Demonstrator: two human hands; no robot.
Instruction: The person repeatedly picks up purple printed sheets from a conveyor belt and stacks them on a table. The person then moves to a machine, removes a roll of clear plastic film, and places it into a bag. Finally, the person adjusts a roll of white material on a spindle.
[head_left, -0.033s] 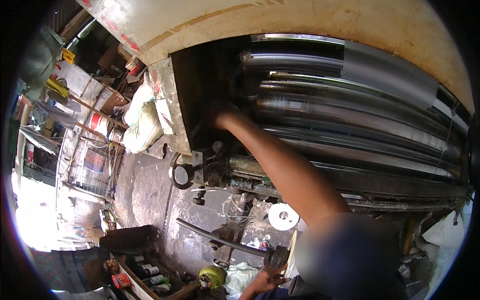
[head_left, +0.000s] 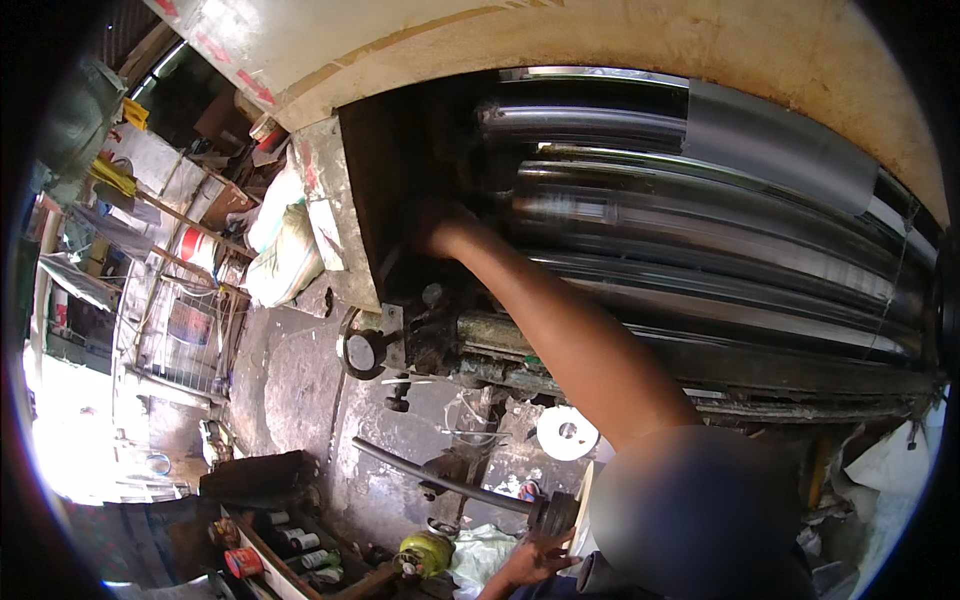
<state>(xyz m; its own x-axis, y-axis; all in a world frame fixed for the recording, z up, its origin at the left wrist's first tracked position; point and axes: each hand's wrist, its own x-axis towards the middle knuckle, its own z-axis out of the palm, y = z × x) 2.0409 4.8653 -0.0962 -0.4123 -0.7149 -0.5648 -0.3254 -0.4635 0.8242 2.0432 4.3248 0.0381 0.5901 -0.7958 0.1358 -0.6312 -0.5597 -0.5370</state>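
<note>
My right arm stretches from the lower right across the front of a machine with long, shiny metal rollers [head_left: 700, 205]. My right hand [head_left: 437, 228] is in the dark recess at the rollers' left end; shadow and blur hide its fingers and anything they hold. Low in the view, my left hand [head_left: 543, 553] has bent fingers against a dark round knob [head_left: 553, 513] at the end of a long metal rod [head_left: 440, 473]. It seems closed on the knob, though the far side of the grip is hidden. A cream-coloured edge [head_left: 582, 530] shows just right of these fingers.
A round gauge-like fitting [head_left: 361, 352] juts from the machine's left corner. Below lie a white roll [head_left: 568, 433], a green gas cylinder [head_left: 425, 553] and a wooden box [head_left: 270, 560] of bottles and cans. Sacks [head_left: 287, 255] lean left of the machine. A blurred dark patch covers the lower right.
</note>
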